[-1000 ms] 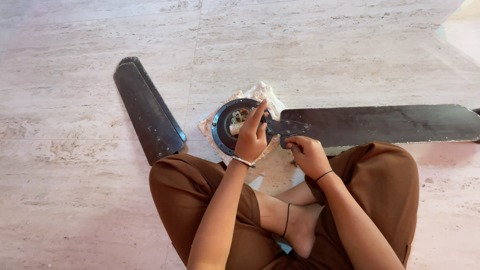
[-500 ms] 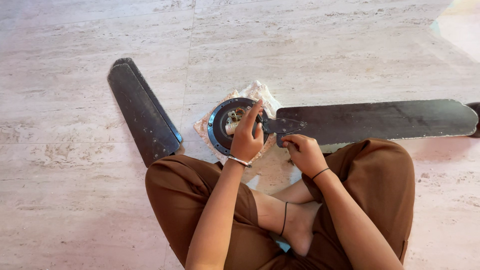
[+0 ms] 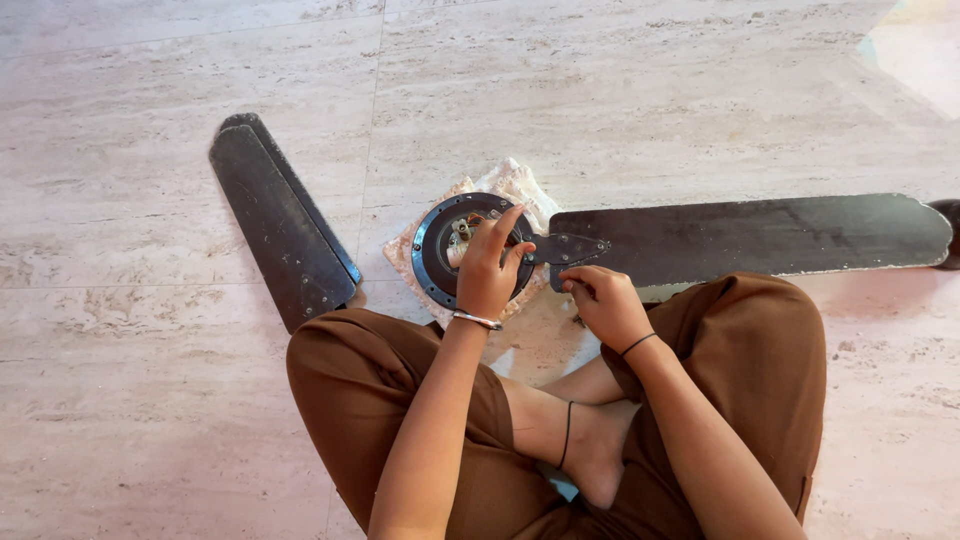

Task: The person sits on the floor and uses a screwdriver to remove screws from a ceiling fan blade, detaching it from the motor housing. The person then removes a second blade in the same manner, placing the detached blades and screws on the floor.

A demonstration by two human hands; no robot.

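I sit cross-legged on a marble floor. A round black fan motor housing [image 3: 432,250] lies on a pale cloth [image 3: 517,184] in front of my knees. My left hand [image 3: 487,268] rests on the housing with its fingers spread, the index finger pointing at the wiring in the middle. A long dark fan blade [image 3: 760,238] lies to the right, its metal bracket [image 3: 568,247] meeting the housing's rim. My right hand [image 3: 603,300] is curled just below that bracket, fingertips pinched together near the blade's root; whether it holds something small I cannot tell.
Two more dark fan blades [image 3: 275,225] lie stacked on the floor to the left of the housing. My brown-trousered knees [image 3: 760,350] frame the work area. A dark object [image 3: 950,230] shows at the right edge, past the blade's tip.
My left hand has settled lower on the housing with fingers more spread. My right hand has stayed curled below the bracket. The view has shifted slightly.
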